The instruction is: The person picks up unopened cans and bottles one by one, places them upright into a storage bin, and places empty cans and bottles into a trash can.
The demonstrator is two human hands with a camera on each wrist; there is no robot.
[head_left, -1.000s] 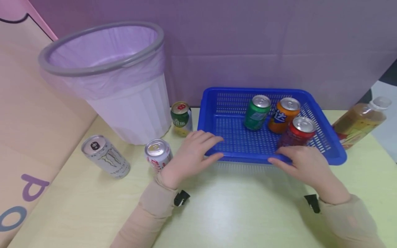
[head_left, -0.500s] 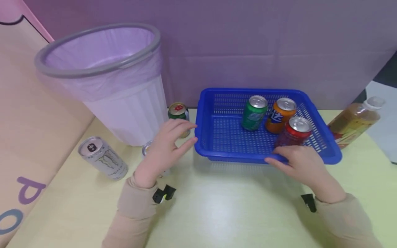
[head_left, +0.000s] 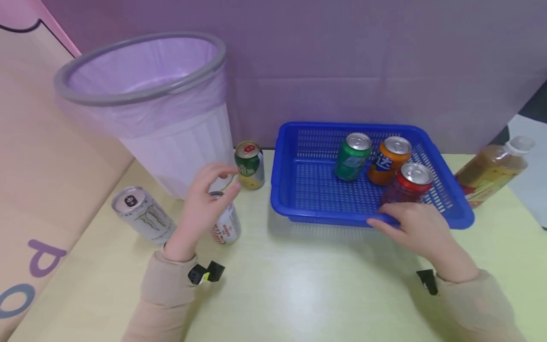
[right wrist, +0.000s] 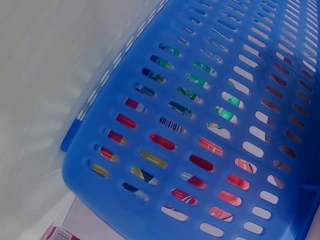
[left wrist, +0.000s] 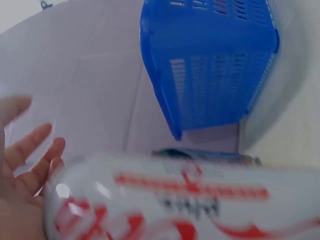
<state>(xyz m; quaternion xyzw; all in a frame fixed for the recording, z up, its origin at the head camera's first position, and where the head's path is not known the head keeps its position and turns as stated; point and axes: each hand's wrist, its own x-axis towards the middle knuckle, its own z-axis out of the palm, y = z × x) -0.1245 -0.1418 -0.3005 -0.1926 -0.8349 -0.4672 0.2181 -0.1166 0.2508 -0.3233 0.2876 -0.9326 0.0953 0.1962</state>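
Note:
My left hand [head_left: 198, 209] is at the white soda can [head_left: 227, 225] with red lettering, its thumb and fingers spread apart around the can's top. In the left wrist view the white can fills the lower part, blurred, and the loose fingers [left wrist: 37, 162] show beyond its top end. My right hand [head_left: 412, 228] grips the front rim of the blue plastic basket [head_left: 325, 217], thumb outside and fingers over the rim. Inside the basket stand a green can [head_left: 352, 159], an orange can [head_left: 383, 166] and a red can [head_left: 403, 190], all upright.
A white bin [head_left: 183, 142] with a purple liner stands at the back left. A grey-white energy drink can [head_left: 147, 218] leans in view at left. A green-and-gold can [head_left: 249, 166] stands between bin and basket. A bottle of brown drink [head_left: 491, 171] stands right of the basket.
My left hand has left the basket's front left corner and moved left to the white soda can. The right hand has stayed on the basket's rim.

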